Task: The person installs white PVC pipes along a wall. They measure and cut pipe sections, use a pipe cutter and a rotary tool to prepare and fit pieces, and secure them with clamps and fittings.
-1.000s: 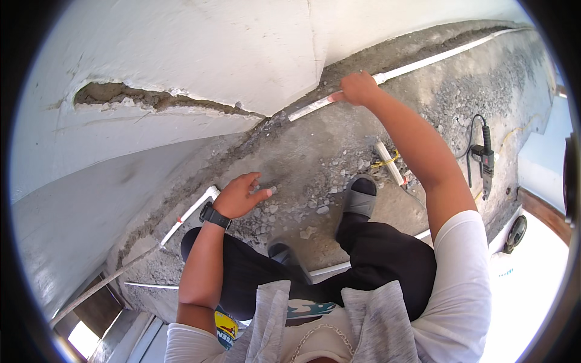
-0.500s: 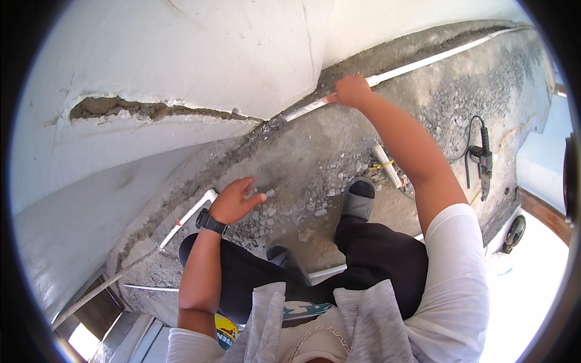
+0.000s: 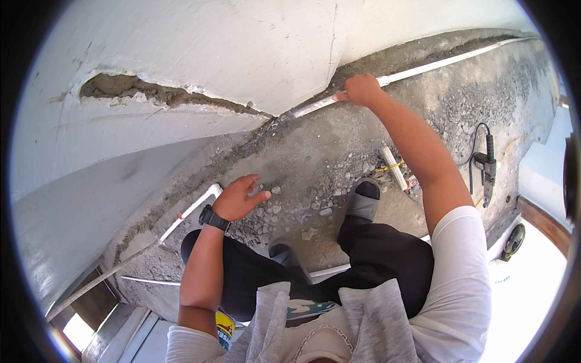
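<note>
We are noting a dark corded power tool [image 3: 486, 164] lying on the grey floor [image 3: 315, 145] at right, we are seeing loose stones [image 3: 325, 212], a pale bar [image 3: 397, 176] with a yellow tie [image 3: 391, 166] across it, a dark round object [image 3: 514, 241], kind unclear, at far right

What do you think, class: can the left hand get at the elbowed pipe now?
Probably yes: the left hand looks empty, the elbowed pipe lies right beside it, and nothing visible blocks the way.
</note>
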